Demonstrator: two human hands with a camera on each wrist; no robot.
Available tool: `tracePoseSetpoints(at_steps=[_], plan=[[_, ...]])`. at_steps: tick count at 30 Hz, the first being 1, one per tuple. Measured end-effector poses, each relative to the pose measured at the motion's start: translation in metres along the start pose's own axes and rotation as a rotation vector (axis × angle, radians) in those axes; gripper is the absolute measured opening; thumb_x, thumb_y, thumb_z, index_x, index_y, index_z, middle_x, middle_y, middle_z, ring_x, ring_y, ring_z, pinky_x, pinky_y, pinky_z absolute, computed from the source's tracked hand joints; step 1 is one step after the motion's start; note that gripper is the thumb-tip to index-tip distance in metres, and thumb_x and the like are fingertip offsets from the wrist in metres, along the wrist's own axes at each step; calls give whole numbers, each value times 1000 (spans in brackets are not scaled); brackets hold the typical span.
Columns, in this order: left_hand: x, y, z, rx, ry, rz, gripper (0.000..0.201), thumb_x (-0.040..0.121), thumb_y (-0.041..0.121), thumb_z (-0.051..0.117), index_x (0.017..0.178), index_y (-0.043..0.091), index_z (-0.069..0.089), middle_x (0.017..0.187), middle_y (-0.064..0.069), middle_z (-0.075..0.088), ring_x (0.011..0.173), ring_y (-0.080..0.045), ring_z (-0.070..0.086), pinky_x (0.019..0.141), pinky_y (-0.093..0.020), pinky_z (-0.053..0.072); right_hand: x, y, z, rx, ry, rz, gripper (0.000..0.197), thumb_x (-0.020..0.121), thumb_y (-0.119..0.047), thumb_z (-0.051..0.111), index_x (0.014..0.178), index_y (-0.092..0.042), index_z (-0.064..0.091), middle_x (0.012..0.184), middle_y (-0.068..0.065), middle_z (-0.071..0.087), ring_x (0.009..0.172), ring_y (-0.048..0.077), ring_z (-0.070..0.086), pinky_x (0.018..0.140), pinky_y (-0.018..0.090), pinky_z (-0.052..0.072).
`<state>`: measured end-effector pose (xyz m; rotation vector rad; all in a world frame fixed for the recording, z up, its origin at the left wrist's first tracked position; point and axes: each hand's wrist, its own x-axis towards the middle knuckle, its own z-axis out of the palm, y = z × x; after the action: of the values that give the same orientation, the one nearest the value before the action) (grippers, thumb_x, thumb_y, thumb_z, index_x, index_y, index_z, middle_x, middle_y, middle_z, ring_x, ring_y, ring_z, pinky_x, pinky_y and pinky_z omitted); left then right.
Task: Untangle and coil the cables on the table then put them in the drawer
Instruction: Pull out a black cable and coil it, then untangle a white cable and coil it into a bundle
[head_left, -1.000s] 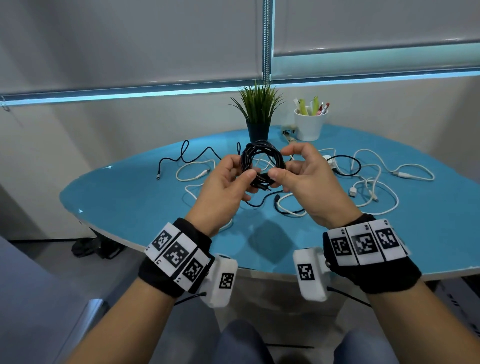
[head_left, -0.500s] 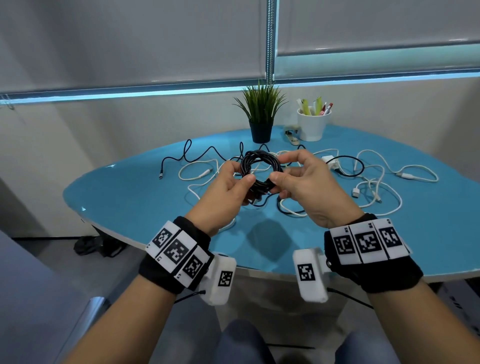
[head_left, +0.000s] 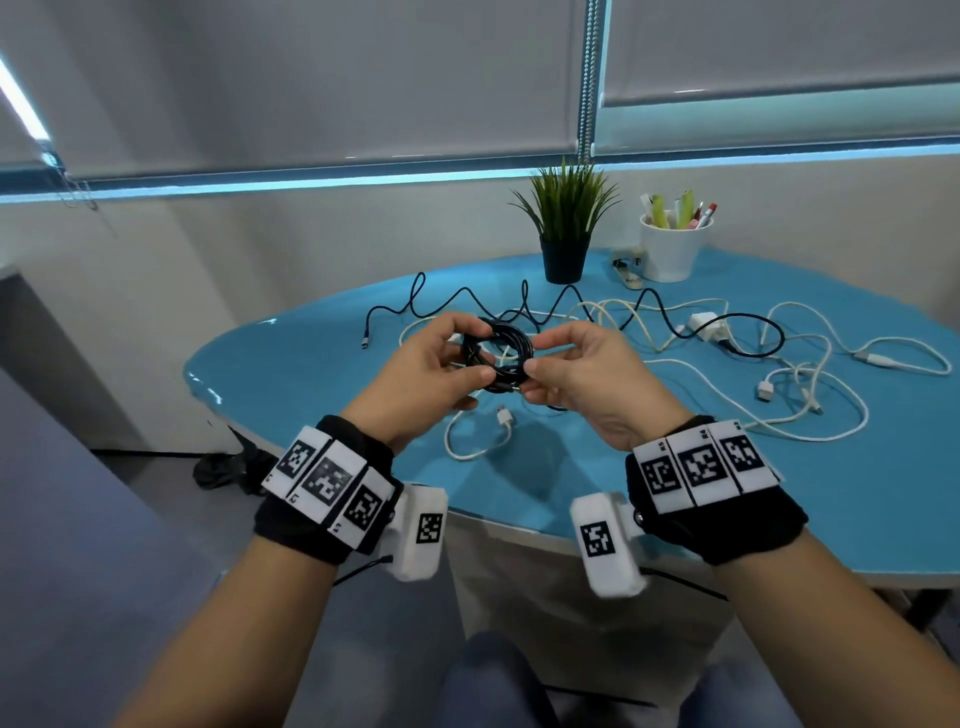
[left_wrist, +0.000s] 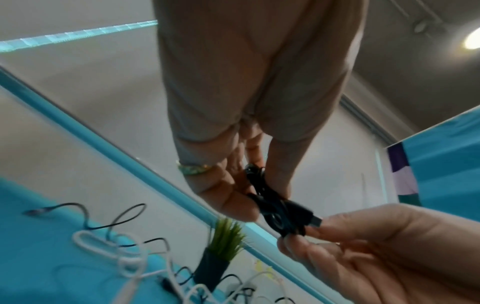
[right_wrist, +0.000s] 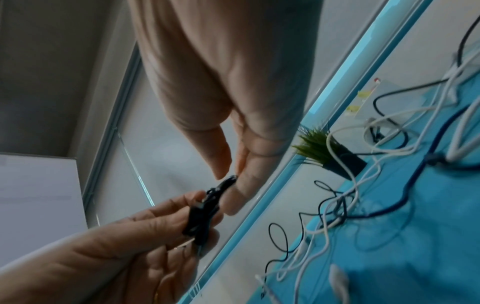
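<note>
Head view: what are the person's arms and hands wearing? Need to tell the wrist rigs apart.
Bare forearms, no sleeves. Each wrist carries a black fabric band with three white tiles printed with black square codes: left band, right band. A white camera box with its own code hangs under each wrist, trailing a thin black lead. The left hand wears a gold-green ring.

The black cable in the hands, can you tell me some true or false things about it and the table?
1. Both hands hold the coiled black cable. True: left hand and right hand pinch it.
2. The coil rests on the table. False: it is held above it.
3. White cables lie loose on the table. True.
4. The plant has fallen over. False: it stands upright.
5. The white cup is empty. False: it holds pens.
</note>
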<state>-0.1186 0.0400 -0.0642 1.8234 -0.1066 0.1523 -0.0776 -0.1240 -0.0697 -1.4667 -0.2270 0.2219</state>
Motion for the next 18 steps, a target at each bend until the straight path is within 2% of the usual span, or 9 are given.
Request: tracePoseSetpoints(at_steps=[3,6,11,13,15,18], plan=[[-2,-13,-15,-18,78,-24,29,86,-6,57,96,22,53,90,-3,62,76,-15,59,63,-22,50,7,6,16,-9,-73,47,14,90,5,53,89,-9,53,83,13,60,63,18,64,61,26,58],[-6,-27,-34,-48,161,-76,31,86,-7,57,91,23,52,86,-1,62,73,-12,61,62,-22,50,14,12,30,-140,-152,87,10,92,-1,52,97,-9,55,94,10,58,76,19,64,70,30,57],[-10,-50,-61,-68,279,-181,30,86,-6,57,86,23,51,84,-2,62,73,-14,60,56,-19,52,21,16,45,-662,-248,99,8,87,-11,62,86,-19,65,94,8,67,83,23,65,80,40,57],[-12,-60,-67,-46,303,-227,28,86,-5,57,85,22,50,83,-4,61,69,-13,59,52,-18,51,20,15,51,-866,-312,83,10,85,-16,64,81,-25,68,92,3,70,78,20,66,73,35,58],[-12,-69,-71,-2,329,-271,27,87,-4,58,85,22,50,84,-9,60,65,-16,56,52,-23,48,15,14,56,-999,-390,67,11,83,-15,66,83,-25,71,87,-2,69,69,12,61,63,25,50],[-12,-80,-76,68,365,-326,20,87,-1,58,96,16,55,83,-13,60,66,-23,53,59,-31,45,12,14,60,-1165,-452,32,17,79,-13,68,92,-24,71,96,-4,68,87,13,63,76,26,50]])
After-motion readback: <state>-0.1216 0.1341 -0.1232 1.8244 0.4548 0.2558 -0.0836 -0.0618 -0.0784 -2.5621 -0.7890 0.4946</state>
